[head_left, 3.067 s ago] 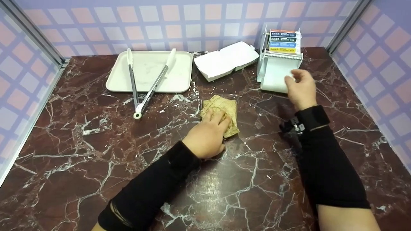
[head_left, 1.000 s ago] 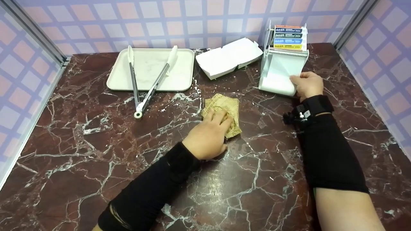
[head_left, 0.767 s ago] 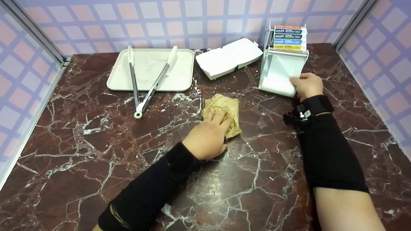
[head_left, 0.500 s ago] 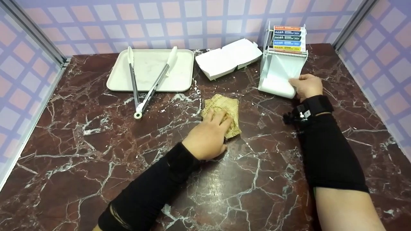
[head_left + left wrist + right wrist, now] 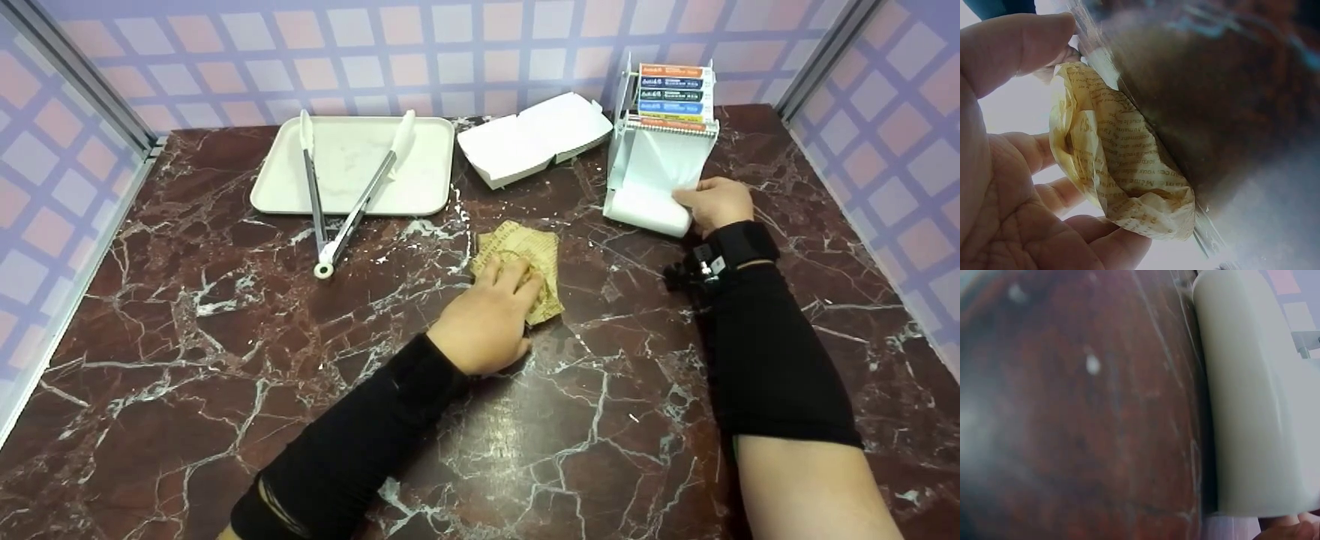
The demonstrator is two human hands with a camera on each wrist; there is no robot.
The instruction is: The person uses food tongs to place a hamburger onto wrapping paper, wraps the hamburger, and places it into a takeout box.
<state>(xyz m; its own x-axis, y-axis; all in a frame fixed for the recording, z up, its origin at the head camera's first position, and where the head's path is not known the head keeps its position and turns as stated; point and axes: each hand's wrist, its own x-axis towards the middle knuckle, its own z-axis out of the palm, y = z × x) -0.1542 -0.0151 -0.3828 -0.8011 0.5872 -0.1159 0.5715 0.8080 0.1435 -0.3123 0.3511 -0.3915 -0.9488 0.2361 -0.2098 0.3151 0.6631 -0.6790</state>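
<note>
In the head view, my left hand rests with extended fingers on a small parcel wrapped in printed brown paper. The left wrist view has the crinkled paper parcel against the tabletop, fingers along its far side and thumb apart from it. At the back right, my right hand pinches the edge of a white strip that hangs curled from a label dispenser. Coloured labels in orange, blue, green and yellow lie on top. The right wrist view shows the strip's rounded bend, with fingertips at the lower right corner.
A cream tray stands at the back left, with open tongs lying across its front edge. Between tray and dispenser sits a white paper box. Patterned panels enclose the dark marbled tabletop.
My right hand has come down and right to pinch the strip's edge. Lately the labels have advanced toward the cutter and the strip's curl sits slightly lower. The left hand stays on the parcel.
</note>
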